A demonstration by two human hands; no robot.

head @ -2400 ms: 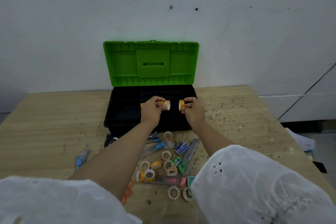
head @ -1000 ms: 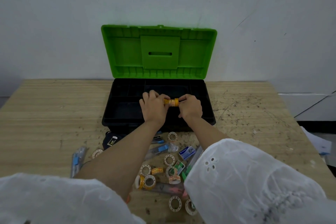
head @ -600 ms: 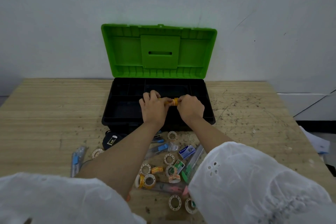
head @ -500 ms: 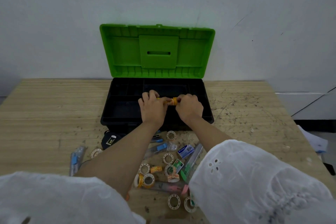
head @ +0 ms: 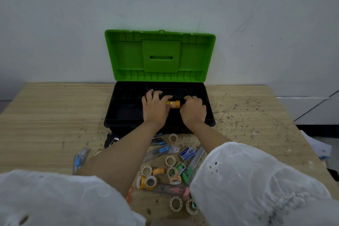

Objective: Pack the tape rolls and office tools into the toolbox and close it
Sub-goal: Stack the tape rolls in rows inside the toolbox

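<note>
Both left hand point(head: 155, 109) and right hand point(head: 193, 112) grip orange tape rolls point(head: 173, 104) over toolbox point(head: 126, 114)

one toolbox point(head: 209, 115), one green lid point(head: 126, 57). two hands, left hand point(head: 155, 105) and right hand point(head: 193, 109). one orange stack point(head: 173, 104) of rolls between them; the rolls in it are too blurred to count. loose tape rolls point(head: 170, 160) on the table point(head: 45, 115): ten in plain sight, perhaps an eleventh by the left forearm. two staple boxes: blue box point(head: 188, 153), green box point(head: 180, 166). cutter-like tools: at least five, three with blue point(head: 159, 150), one green point(head: 193, 163), one pink point(head: 170, 189). one black item point(head: 110, 141).
</note>
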